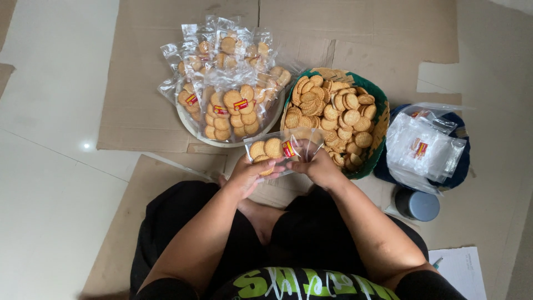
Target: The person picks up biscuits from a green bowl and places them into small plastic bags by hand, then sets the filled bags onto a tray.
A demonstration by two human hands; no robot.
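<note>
Hands meet over your lap, both on one clear bag point(280, 150) partly filled with round biscuits. Your left hand point(250, 173) grips the filled end from below, fingers closed around it so the biscuits stay stacked flat. Your right hand point(319, 166) pinches the empty mouth end shut between its fingers, keeping the film taut. The bag sits just near of the two containers on the floor. Loose biscuits fill the green basket point(377, 119) at right, close to your right hand for easy reach. Filled bags are piled in the white bowl point(191, 125) at far left. Empty bags point(425, 147) lie further right on a blue cloth, beside a dark lidded jar point(416, 204).
</note>
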